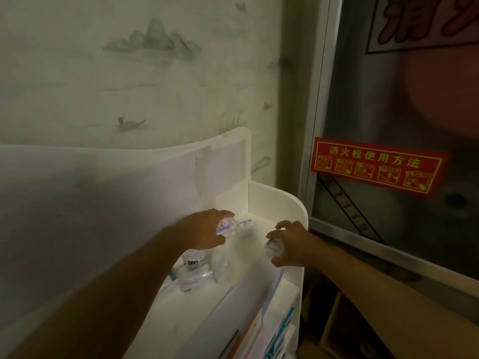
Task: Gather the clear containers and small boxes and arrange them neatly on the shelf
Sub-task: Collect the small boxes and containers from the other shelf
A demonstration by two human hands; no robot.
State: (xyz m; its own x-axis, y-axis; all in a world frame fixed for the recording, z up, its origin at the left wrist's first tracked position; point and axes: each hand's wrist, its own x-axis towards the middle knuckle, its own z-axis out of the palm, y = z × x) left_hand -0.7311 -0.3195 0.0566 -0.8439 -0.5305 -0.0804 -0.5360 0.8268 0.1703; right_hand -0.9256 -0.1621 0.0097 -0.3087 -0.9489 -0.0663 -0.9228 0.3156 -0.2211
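Observation:
My left hand [204, 230] is closed around a small clear box with a red and blue label [226, 227] near the back of the white shelf [280, 200]. My right hand [290, 243] grips another small labelled clear box [272, 246] near the shelf's right rim. A small white box with a blue stripe [247, 224] lies in the back corner between the hands. Below my left hand stand a clear bottle with a dark label [193, 260] and several clear containers [199, 277]. The picture is dim and blurred.
The shelf has a tall white back panel [129, 182] and a curved right wall. Papers and booklets [274, 327] stand in a lower front slot. A fire hydrant cabinet with a red instruction sticker [375, 165] is close on the right.

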